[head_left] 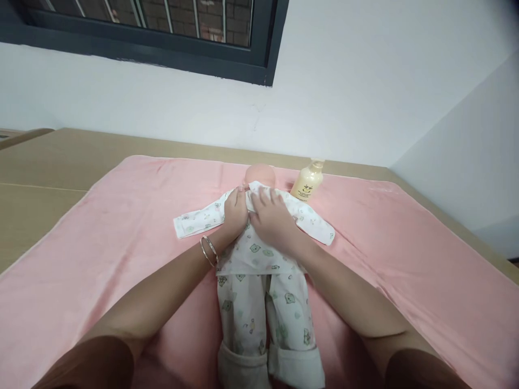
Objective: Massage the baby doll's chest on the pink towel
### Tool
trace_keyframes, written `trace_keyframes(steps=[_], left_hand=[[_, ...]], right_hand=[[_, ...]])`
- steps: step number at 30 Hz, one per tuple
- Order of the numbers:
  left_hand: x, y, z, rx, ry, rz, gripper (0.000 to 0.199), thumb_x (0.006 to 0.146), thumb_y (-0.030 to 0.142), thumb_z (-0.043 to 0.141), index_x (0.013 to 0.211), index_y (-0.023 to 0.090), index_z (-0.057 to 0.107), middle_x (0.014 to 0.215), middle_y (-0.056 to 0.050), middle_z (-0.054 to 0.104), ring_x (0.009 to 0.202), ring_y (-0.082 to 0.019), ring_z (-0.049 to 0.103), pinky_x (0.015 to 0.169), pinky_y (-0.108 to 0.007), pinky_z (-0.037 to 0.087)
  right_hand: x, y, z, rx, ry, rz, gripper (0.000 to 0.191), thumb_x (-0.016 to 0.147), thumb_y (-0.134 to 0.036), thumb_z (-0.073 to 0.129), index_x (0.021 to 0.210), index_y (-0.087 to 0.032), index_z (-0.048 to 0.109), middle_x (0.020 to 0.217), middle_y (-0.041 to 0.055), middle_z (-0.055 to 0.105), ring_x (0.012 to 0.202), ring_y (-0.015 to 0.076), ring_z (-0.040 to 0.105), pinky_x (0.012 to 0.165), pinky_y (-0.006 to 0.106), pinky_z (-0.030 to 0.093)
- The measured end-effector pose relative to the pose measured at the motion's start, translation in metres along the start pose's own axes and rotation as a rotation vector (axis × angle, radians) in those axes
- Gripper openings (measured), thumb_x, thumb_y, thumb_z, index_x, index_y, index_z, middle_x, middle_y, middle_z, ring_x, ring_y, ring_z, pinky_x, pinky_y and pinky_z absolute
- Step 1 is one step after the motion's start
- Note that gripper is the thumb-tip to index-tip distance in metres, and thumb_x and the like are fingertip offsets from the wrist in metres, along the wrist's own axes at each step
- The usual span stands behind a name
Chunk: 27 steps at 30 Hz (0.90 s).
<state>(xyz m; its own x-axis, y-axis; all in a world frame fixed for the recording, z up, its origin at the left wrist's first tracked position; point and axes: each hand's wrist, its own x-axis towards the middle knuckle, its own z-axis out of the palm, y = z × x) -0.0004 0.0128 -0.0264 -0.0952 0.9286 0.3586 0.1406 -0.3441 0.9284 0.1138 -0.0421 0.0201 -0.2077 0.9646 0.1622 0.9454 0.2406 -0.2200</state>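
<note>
white top (pixel 255 258) partly covered by curled left hand (pixel 235 212), blurred right hand (pixel 273 219); unclear if fingers (pixel 265 198) grip.

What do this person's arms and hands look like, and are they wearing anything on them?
The left hand and right hand are ungloved. Two thin, metallic-looking bangles circle the left wrist; the right wrist shows none. Dark brown sleeves leave the forearms bare.

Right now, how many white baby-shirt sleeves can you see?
2. One left-side sleeve lies spread beside your left hand; the right-side sleeve lies beyond your right hand, below the pale yellow bottle. Neither sleeve's far end is hidden.
</note>
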Motion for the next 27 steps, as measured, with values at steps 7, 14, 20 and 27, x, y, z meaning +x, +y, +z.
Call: trace_keyframes(steps=[7, 14, 20, 27], left_hand=[[-0.003, 0.002, -0.003, 0.052, -0.005, 0.051, 0.044, 0.100, 0.038, 0.029, 0.106, 0.017, 0.068, 0.118, -0.011, 0.071, 0.116, -0.022, 0.062, 0.107, -0.040, 0.045], [-0.005, -0.002, -0.004, 0.090, -0.025, 0.095, 0.038, 0.098, 0.035, 0.035, 0.107, 0.019, 0.069, 0.116, -0.009, 0.071, 0.113, -0.022, 0.063, 0.106, -0.039, 0.046], [-0.005, 0.001, -0.004, 0.153, -0.040, 0.074, 0.034, 0.096, 0.029, 0.039, 0.111, 0.020, 0.068, 0.121, -0.008, 0.070, 0.116, -0.022, 0.062, 0.109, -0.039, 0.045], [-0.002, 0.003, -0.003, 0.197, -0.063, 0.094, 0.036, 0.093, 0.027, 0.042, 0.114, 0.017, 0.068, 0.127, -0.010, 0.068, 0.123, -0.024, 0.058, 0.113, -0.041, 0.041]], right_hand=[[0.023, 0.034, 0.004, 0.179, 0.058, 0.044, 0.054, 0.102, -0.037, 0.028, 0.149, -0.016, 0.044, 0.160, 0.0092, 0.033, 0.150, 0.0316, 0.027, 0.123, 0.055, 0.021], [0.000, 0.006, 0.010, -0.038, 0.107, 0.128, 0.056, 0.101, -0.031, 0.029, 0.150, -0.008, 0.040, 0.158, 0.0192, 0.034, 0.147, 0.0383, 0.030, 0.119, 0.058, 0.024], [0.000, 0.005, 0.006, 0.007, 0.049, -0.073, 0.051, 0.100, -0.032, 0.033, 0.148, -0.020, 0.047, 0.160, 0.0069, 0.034, 0.150, 0.0333, 0.023, 0.122, 0.057, 0.019], [0.013, 0.025, 0.004, 0.001, 0.092, 0.177, 0.058, 0.102, -0.039, 0.030, 0.152, -0.010, 0.037, 0.156, 0.0208, 0.038, 0.145, 0.0354, 0.035, 0.118, 0.053, 0.028]])
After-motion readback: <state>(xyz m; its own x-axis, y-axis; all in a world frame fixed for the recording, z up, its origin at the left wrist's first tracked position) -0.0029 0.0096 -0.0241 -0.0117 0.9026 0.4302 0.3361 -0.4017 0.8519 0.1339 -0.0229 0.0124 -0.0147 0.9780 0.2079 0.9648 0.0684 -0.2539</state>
